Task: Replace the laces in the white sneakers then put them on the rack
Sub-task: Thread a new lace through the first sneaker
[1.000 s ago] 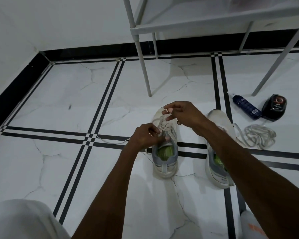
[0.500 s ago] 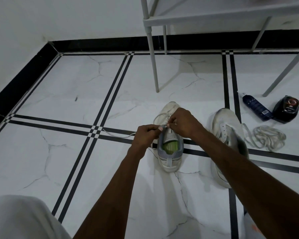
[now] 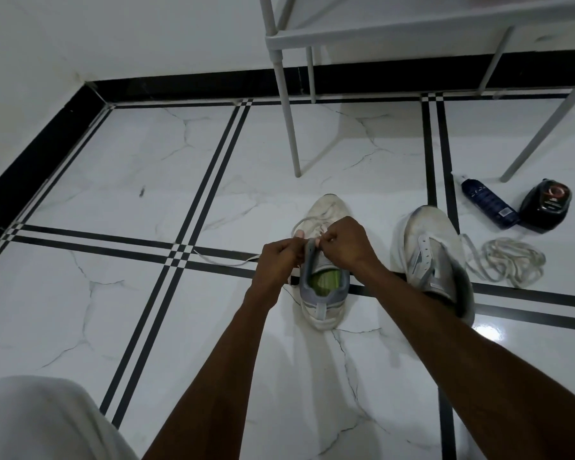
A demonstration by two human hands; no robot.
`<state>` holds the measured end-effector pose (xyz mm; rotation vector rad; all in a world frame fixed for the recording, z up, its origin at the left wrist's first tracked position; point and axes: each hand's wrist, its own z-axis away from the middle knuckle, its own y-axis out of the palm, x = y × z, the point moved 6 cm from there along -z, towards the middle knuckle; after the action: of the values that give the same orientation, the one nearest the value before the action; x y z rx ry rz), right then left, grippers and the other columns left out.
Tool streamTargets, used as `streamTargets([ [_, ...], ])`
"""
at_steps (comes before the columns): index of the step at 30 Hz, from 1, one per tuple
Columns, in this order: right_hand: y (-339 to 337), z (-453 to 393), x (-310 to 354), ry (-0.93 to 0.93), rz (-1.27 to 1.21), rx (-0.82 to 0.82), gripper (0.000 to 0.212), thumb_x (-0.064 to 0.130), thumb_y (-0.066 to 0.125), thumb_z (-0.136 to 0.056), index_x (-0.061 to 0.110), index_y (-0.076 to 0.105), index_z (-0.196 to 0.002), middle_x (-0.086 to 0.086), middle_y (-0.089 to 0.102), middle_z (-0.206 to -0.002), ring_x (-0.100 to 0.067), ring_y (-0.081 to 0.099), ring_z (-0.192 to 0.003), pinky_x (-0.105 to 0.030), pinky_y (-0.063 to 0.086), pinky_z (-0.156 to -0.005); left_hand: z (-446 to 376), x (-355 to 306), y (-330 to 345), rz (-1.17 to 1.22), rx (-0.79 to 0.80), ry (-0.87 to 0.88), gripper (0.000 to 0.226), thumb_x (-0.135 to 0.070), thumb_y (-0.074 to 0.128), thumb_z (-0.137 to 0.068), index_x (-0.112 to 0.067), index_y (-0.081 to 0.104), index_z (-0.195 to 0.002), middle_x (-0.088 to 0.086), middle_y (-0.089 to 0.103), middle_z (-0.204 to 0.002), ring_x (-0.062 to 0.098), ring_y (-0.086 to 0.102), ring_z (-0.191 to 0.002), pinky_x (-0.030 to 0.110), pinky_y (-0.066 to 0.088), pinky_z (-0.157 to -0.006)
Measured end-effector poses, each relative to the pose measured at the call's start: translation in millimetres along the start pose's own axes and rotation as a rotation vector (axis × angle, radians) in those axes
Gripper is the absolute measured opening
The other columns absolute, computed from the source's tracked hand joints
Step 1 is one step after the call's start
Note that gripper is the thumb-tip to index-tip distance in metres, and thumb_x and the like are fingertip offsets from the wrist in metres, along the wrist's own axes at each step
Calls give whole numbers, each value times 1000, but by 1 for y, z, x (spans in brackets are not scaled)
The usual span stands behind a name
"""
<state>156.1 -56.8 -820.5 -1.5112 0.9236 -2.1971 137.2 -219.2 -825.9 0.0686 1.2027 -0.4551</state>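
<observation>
A white sneaker (image 3: 322,293) with a green insole stands upright on the floor, toe pointing away. My left hand (image 3: 279,260) and my right hand (image 3: 344,244) meet over its tongue, each pinching the white lace (image 3: 226,258), whose loose end trails left across the tile. The second white sneaker (image 3: 425,250) lies tipped on its side to the right, without a lace. A coil of white laces (image 3: 508,263) lies beside it. The white rack (image 3: 395,28) stands at the back.
A dark blue bottle (image 3: 488,204) and a black container (image 3: 545,207) lie on the floor under the rack's right side. Rack legs (image 3: 289,117) come down just beyond the sneakers. My white-clad knee (image 3: 37,423) fills the lower left. The wall corner lies far left.
My right hand came down from above the toe to the tongue, meeting my left hand. The camera view shifted left, so the shoes sit further right in the frame.
</observation>
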Motion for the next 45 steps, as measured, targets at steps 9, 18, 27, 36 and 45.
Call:
streamTargets([
  [9,-18,15,15,-73,-154,-228,39,38,76,-84,10,70,-57,-4,65,-60,-13,63,-61,-25,51,-65,-7,6,8,-117,-198,-34,17,-21,63,-97,-8,74,-94,12,75,-87,25,69,-78,36,57,-65],
  [18,-8,11,-5,224,-176,113,43,49,73,-80,7,71,-90,-5,66,-85,-21,64,-85,-20,37,-52,-9,2,15,-202,-231,37,18,-17,60,-98,-4,72,-104,9,74,-96,24,71,-92,40,59,-85],
  [27,-11,17,-6,156,-128,110,30,24,64,-85,-5,73,-89,-19,73,-93,-25,69,-87,-34,54,-78,-9,26,-49,21,-637,-146,35,-15,47,-96,-5,51,-63,7,49,-61,23,47,-65,33,38,-61],
  [36,-10,19,-2,87,-159,169,29,26,62,-93,0,75,-94,-16,74,-98,-24,67,-91,-32,52,-81,-4,-17,-10,-548,-352,425,30,-39,61,-84,-21,66,-107,-2,64,-110,21,53,-109,37,37,-94],
  [45,-9,19,-12,122,-226,140,22,23,64,-93,9,78,-101,-3,74,-108,-12,62,-95,-22,45,-79,8,-17,-79,-673,-899,-113,17,-19,59,-91,-16,71,-102,8,64,-114,31,53,-116,49,34,-92],
])
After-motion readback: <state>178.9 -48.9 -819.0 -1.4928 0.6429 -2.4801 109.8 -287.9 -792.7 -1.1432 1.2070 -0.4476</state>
